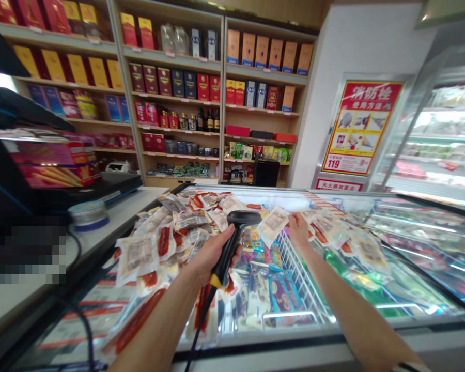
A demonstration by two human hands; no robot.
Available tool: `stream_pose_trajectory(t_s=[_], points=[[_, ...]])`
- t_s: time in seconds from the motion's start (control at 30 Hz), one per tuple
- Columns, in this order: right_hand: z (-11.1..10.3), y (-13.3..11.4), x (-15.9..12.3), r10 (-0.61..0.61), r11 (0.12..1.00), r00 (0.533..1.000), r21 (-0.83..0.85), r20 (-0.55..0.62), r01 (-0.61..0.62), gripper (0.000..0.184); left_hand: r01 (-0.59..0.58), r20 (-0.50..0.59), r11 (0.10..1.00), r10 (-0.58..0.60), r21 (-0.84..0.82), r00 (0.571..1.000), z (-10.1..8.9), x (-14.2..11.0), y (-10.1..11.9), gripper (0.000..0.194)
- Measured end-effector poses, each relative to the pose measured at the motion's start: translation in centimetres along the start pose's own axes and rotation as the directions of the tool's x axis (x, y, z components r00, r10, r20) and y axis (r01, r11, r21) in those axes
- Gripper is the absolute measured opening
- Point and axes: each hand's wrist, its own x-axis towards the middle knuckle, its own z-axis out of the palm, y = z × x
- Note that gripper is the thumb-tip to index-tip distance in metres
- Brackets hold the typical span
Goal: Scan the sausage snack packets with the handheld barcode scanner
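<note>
My left hand [213, 253] is wrapped round the handle of a black barcode scanner [229, 248], its head pointing right and its cord trailing down toward me. In my right hand [299, 230] a vacuum-packed food packet [273, 225] is pinched by its right edge, its pale labelled side facing me, just right of the scanner head. Left of the scanner spreads a heap of similar packets [139, 253], several showing reddish sausages. Beyond my right hand lies a smaller group of packets [333, 227] on the freezer's glass top.
Under the glass, the chest freezer holds a white wire basket [300, 266] and ice-cream packs [281, 289]. A counter [132, 206] at left bears a round tin [88, 214] and snack boxes [54, 160]. Shelves of boxes [180, 82] stand behind; a lit refrigerated case [442, 139] is at right.
</note>
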Motion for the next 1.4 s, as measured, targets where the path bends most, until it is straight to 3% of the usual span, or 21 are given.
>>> stream_pose_trajectory(t_s=[0.23,0.47,0.6,0.73,0.83,1.03,1.13,1.27,1.33,1.4], points=[[0.2,0.8,0.2,-0.084,0.995,0.996,-0.05,0.021,0.085,0.016,0.004,0.072,1.0,-0.003,-0.018,0.997,0.6,-0.2,-0.2,0.031],[0.6,0.7,-0.3,-0.05,0.999,0.998,-0.011,0.025,0.051,0.015,0.002,0.083,1.0,0.0,-0.026,0.997,0.8,-0.2,-0.3,0.033],[1.0,0.9,-0.4,-0.031,1.0,0.999,-0.004,-0.03,0.031,0.016,0.012,0.076,0.999,-0.01,-0.032,0.997,0.8,-0.1,-0.2,0.032],[1.2,0.6,-0.4,-0.087,0.989,0.991,-0.125,-0.098,0.074,0.02,-0.012,0.015,1.0,0.012,0.004,1.0,1.3,-0.4,-0.1,0.037],[1.3,0.1,-0.7,-0.132,0.97,0.986,-0.217,-0.102,0.108,0.022,-0.063,-0.046,0.997,0.065,0.042,0.997,1.7,-0.5,-0.3,0.036],[1.1,0.4,-0.4,-0.141,0.962,0.986,-0.247,-0.086,0.117,0.022,-0.052,-0.043,0.993,0.057,0.105,0.997,0.9,0.2,-0.4,0.035],[-0.4,1.4,0.9,-0.132,0.941,0.978,-0.329,-0.163,0.072,0.021,-0.071,-0.089,0.994,0.078,0.078,0.993,0.2,0.3,-0.1,0.037],[-5.1,2.4,3.3,-0.15,0.867,0.941,-0.498,-0.302,-0.022,0.02,-0.107,-0.106,0.993,0.111,0.047,0.988,-0.6,0.2,0.4,0.04],[-7.5,2.3,4.1,-0.212,0.818,0.89,-0.572,-0.403,-0.065,0.023,-0.121,-0.118,0.991,0.126,0.054,0.985,-0.8,0.2,0.5,0.04],[-8.6,1.8,4.7,-0.361,0.76,0.817,-0.65,-0.451,-0.023,0.029,-0.132,-0.142,0.989,0.139,0.06,0.98,-0.9,0.3,0.6,0.039]])
